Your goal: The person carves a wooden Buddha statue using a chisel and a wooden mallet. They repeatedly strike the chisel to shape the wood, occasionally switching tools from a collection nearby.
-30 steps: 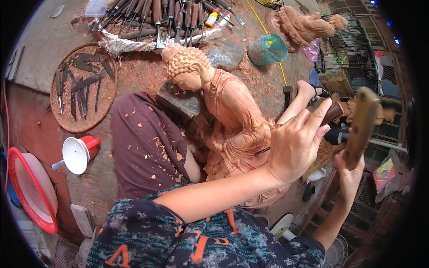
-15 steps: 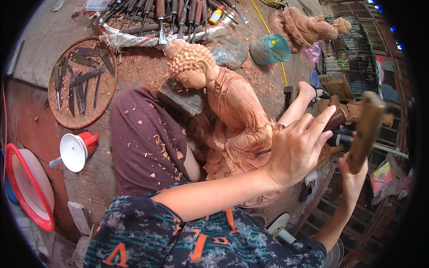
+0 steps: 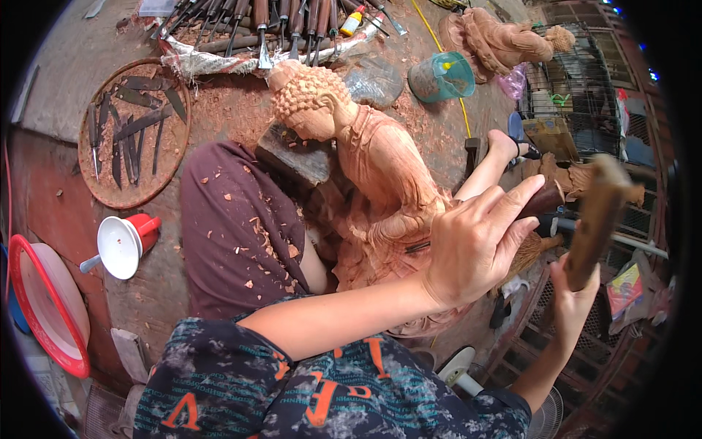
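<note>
— What do I have here?
— A reddish wooden statue (image 3: pixel 380 183) with a curled-hair head, lying across my lap. My left hand (image 3: pixel 475 249) is clamped on a chisel (image 3: pixel 537 201), my right hand (image 3: pixel 574 300) on a mallet (image 3: pixel 596 216).
— Containers?
— The round tray (image 3: pixel 135 194) by the floor's far edge holds dark blades.

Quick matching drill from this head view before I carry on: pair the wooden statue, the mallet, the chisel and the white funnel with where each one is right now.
Things:
1. wooden statue
2. mallet
3. chisel
4. white funnel

Places:
A. in the left hand
B. raised in the right hand
C. on the ground at left, beside the red-rimmed basin
D. lying across the lap

Pairs: 1-D, 2-B, 3-A, 4-C
</note>
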Tool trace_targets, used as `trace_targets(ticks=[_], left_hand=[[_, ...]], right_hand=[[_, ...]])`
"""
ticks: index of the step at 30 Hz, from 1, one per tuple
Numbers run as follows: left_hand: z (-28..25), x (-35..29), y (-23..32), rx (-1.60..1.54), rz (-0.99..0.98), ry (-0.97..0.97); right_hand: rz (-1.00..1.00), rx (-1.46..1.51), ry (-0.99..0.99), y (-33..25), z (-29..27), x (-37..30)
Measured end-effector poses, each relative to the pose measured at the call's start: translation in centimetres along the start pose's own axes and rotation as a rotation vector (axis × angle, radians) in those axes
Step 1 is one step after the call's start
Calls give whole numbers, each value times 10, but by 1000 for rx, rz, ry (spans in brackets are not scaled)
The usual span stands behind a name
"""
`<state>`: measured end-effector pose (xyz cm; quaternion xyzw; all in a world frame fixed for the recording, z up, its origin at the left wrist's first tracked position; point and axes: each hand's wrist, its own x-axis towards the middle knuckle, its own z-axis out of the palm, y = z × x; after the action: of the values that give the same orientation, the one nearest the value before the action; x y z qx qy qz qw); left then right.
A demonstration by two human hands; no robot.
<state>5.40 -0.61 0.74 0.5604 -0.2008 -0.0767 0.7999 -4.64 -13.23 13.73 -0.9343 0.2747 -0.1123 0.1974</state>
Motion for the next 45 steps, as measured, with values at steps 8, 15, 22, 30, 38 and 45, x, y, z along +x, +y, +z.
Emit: trace_targets(ticks=[8, 15, 22, 30, 38, 45], left_hand=[[5, 2, 3, -26, 132, 73], [-3, -10, 2, 251, 203, 1], [13, -23, 19, 262, 313, -321], [8, 22, 8, -95, 267, -265], [-34, 85, -9, -616, -179, 24], [-27, 79, -12, -488, -285, -1]], right_hand=[[109, 449, 35, -6, 4, 2], [138, 46, -31, 13, 8, -22], [164, 281, 17, 35, 20, -54], [457, 652, -45, 39, 56, -76], [432, 655, -72, 44, 70, -81], [413, 629, -51, 45, 72, -83]])
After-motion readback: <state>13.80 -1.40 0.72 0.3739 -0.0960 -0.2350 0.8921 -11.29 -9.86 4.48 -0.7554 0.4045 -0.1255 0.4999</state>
